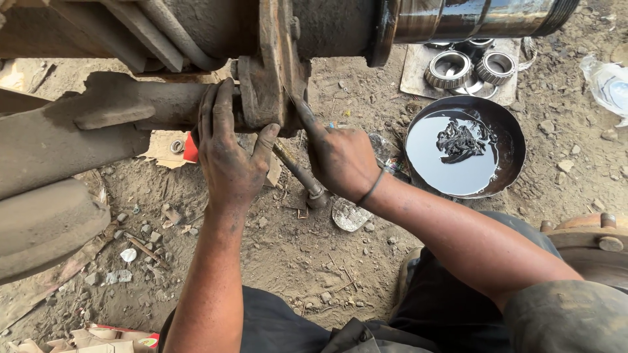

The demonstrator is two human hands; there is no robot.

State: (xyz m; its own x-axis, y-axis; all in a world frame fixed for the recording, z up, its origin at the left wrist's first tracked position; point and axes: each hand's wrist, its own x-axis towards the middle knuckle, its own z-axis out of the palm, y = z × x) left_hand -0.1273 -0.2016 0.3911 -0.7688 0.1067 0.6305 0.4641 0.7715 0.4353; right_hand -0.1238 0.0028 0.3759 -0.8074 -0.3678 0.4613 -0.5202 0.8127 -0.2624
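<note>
Two bare, grease-blackened hands work at a rusty brown steel bracket plate point(271, 72) hanging from the large grey axle beam point(98, 124) across the upper left of the frame. To the upper right, the polished, oil-wet steel spindle point(477, 16) projects from the axle end. Below it, at right of centre, a round black metal pan of dark oil point(466, 147) sits on the dirt, and above the pan several silver tapered roller bearings point(471, 65) rest on a cardboard sheet point(418, 72). The left hand point(229, 153) lies open, fingers curled over the beam and thumb braced on the plate's lower edge. The right hand point(340, 157) is loosely closed, forefinger extended to the plate's lower right corner; whether it pinches anything cannot be told. A thin dark steel rod point(297, 173) slants beneath both. Judged good practice: steady the plate with the left hand while the right probes.
</note>
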